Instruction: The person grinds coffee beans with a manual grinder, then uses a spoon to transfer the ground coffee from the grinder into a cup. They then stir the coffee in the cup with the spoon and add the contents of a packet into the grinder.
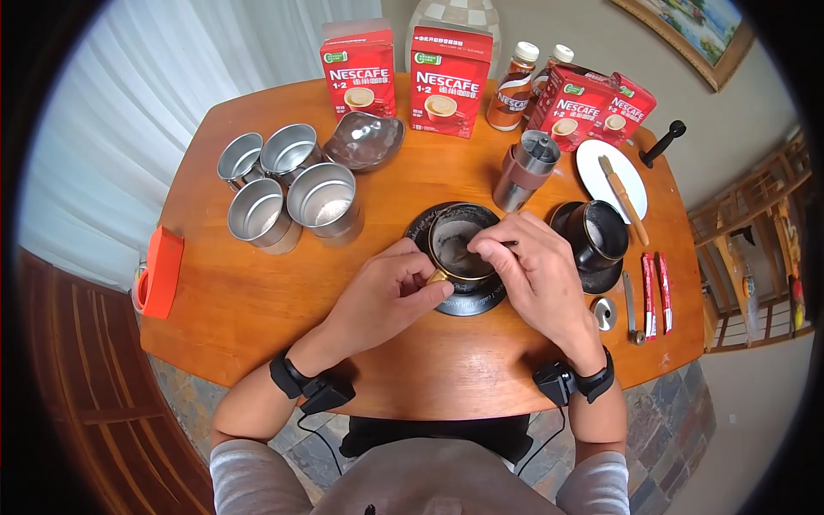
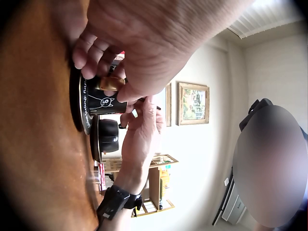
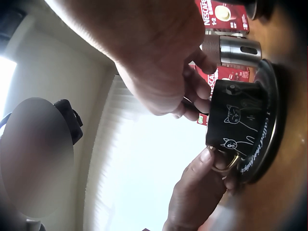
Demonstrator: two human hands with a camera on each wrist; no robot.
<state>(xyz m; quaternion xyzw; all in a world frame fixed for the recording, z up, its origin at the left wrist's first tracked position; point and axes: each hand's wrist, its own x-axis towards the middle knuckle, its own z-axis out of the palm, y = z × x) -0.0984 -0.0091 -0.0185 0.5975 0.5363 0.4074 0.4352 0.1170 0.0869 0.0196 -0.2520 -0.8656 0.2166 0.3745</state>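
A black cup (image 1: 455, 236) with white cat drawings and a gold handle (image 3: 230, 166) stands on a black saucer (image 1: 468, 302). My left hand (image 1: 386, 292) pinches the handle between thumb and fingers. Over the cup's rim, my right hand (image 1: 536, 270) pinches a thin dark utensil (image 3: 195, 105), whose end in the head view sticks out beside the fingers; its lower part is hidden. Greyish contents line the inside of the cup. In the left wrist view the right hand (image 2: 139, 139) is beyond the cup (image 2: 103, 98).
Metal cups (image 1: 257, 210) and a dark bowl (image 1: 365, 142) stand at left, Nescafe boxes (image 1: 446, 81) and bottles (image 1: 515, 90) behind. A steel grinder (image 1: 522, 176), second black cup (image 1: 601, 232), white plate (image 1: 592, 167) with a brush, and red sachets (image 1: 665, 292) lie rightward.
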